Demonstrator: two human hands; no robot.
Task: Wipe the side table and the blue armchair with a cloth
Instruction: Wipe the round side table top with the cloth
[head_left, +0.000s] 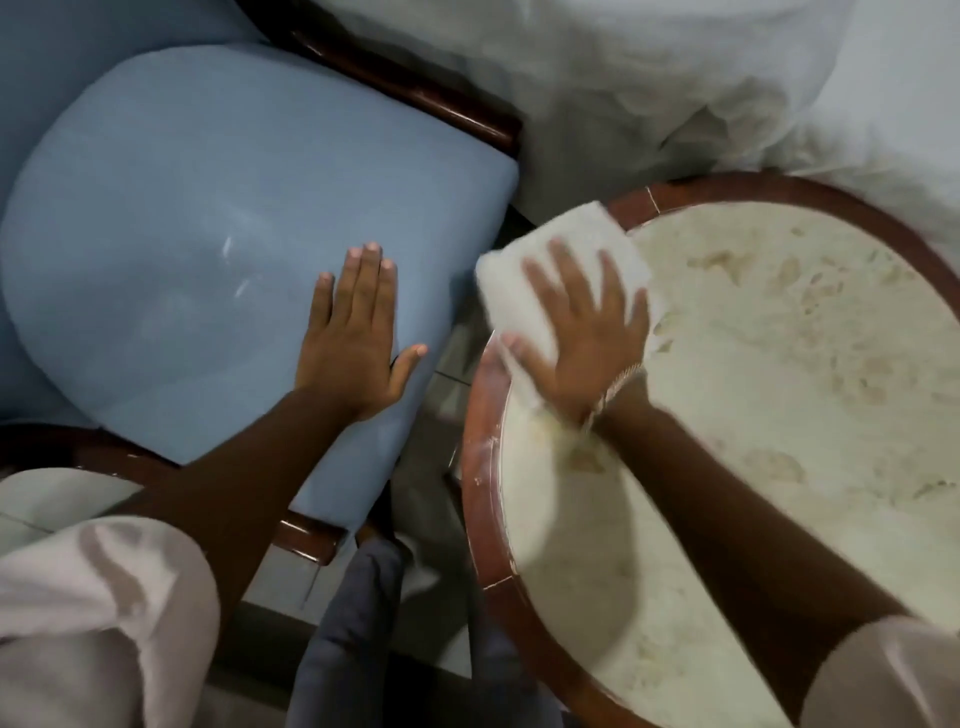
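The blue armchair (171, 249) fills the left half, its padded seat framed in dark wood. My left hand (356, 332) lies flat on the seat's right front part, fingers together, holding nothing. To the right stands the round side table (480, 447), with a reddish wooden rim and a cream mottled stone top. A folded white cloth (524, 270) lies over the table's left rim. My right hand (582, 338) presses down on the cloth with fingers spread, palm over its lower part.
White bedding (701, 78) bulges along the top, touching the table's far rim. A narrow strip of tiled floor (436, 415) separates chair and table. My legs in blue trousers (353, 634) stand in that gap at the bottom.
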